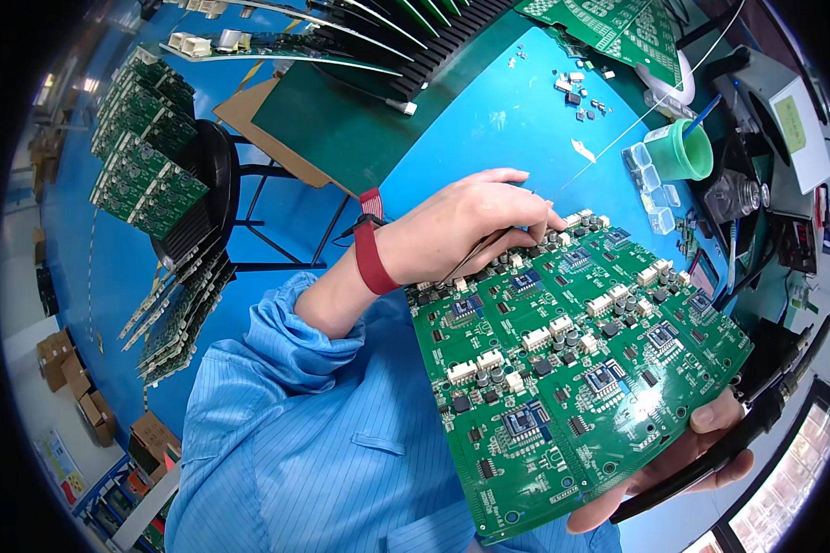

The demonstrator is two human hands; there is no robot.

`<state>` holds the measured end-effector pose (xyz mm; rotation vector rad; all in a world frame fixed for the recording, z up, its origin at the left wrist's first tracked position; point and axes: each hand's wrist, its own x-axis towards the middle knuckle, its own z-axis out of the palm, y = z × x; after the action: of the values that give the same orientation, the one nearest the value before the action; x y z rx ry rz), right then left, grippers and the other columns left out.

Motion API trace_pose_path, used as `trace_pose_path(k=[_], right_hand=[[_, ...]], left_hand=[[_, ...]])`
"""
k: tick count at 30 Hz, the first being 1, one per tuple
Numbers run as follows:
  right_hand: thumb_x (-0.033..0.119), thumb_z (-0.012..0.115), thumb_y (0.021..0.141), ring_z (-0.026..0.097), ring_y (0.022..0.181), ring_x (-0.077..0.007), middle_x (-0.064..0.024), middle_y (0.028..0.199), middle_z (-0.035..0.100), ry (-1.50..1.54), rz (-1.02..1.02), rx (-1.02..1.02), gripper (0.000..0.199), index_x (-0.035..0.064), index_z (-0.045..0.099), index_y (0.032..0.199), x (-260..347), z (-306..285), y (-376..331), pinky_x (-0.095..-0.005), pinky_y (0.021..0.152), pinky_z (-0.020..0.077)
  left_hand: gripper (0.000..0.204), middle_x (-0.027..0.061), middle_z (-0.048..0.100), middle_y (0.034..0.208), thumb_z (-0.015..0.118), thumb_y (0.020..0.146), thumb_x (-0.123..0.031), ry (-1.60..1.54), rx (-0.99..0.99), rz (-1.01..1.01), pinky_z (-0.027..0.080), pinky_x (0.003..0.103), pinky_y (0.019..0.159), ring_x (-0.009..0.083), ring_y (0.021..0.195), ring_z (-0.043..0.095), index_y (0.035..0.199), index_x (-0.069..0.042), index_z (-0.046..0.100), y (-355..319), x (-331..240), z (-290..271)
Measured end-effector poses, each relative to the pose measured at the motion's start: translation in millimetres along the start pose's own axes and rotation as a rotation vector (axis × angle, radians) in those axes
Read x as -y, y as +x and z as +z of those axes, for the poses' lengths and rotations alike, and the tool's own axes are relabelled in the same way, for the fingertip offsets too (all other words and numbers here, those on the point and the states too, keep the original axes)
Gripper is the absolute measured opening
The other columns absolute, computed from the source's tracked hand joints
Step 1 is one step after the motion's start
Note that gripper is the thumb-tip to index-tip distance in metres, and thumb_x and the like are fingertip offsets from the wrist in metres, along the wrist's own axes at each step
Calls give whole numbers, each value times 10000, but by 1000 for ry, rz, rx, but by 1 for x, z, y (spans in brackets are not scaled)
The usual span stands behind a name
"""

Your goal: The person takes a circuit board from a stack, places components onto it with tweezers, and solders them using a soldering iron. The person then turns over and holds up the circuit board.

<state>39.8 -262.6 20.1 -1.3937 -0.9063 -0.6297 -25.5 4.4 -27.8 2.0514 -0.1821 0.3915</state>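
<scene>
Left hand (484,217) is pinching a thin tool (470,259) over the green board (576,364), right hand (678,453) is gripping its edge before the body; apparently they're adjusting parts, next probably needing a steady hold

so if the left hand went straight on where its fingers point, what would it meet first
For the left hand, probably the white connectors on the green circuit board, though depth is unclear.
</scene>
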Motion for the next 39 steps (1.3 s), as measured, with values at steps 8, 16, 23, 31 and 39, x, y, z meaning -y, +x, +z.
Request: trace_pose_path(k=[8,16,23,31,39], right_hand=[[680,448,844,546,824,-145,-139,1078,539,7,16,-15,930,-11,270,1440,2,0,-3,-288,707,498],[608,461,898,554,831,-124,-131,1128,548,21,31,-42,832,12,267,1445,0,-1,-4,-280,720,509],[545,472,945,562,837,-105,-124,1171,556,21,57,-153,748,32,265,1450,-3,-3,-5,-273,732,519],[518,623,866,550,1021,-239,-184,1273,494,259,141,-62,835,91,245,1476,-15,-29,10,-381,855,517],[411,720,849,513,1244,-395,-313,1381,425,285,327,-31,814,124,269,1463,0,-49,0,-513,1008,472]], left_hand=[[71,41,681,1158,592,896,-9,-2,2,2,365,510,1080,251,1147,627,893,-72,561,-3,1,1],[79,44,676,1175,599,891,-4,-11,-4,1,369,504,1077,252,1153,624,888,-72,558,-1,0,0],[229,17,648,878,606,880,11,-4,-18,-39,362,502,1086,237,1067,654,1087,-83,627,-1,-9,1],[75,104,693,1105,624,856,15,63,-107,-87,391,497,1055,279,1058,651,890,-45,595,4,-33,17],[86,105,691,1098,653,841,-6,148,-113,-43,391,489,1053,301,1088,640,904,-54,618,9,-42,32]])
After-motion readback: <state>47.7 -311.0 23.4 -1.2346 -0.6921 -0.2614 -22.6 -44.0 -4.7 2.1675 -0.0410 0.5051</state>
